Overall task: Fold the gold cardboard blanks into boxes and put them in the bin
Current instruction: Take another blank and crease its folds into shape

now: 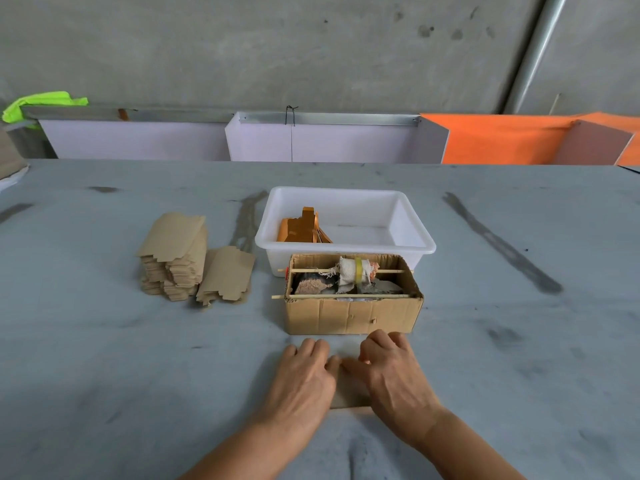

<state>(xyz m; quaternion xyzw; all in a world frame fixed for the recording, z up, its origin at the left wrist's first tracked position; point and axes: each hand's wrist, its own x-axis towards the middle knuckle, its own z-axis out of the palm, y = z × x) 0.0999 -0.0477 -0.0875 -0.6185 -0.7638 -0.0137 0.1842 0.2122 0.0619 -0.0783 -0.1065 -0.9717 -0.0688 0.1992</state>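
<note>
A flat cardboard blank [348,389] lies on the grey table just in front of me, mostly covered by both hands. My left hand [304,374] rests palm down on its left part, fingers bent at the tips. My right hand [391,372] lies on its right part, fingers curled down onto the card. A tall stack of brown blanks [175,258] stands at the left, with a smaller leaning pile [227,277] beside it. The white plastic bin [412,233] sits behind, holding a few gold folded boxes [301,226] in its left end.
An open corrugated carton [353,311] with rags and two thin sticks across its top stands between my hands and the bin. White and orange panels [502,140] line the table's far edge. The grey table [104,358] stretches wide on both sides.
</note>
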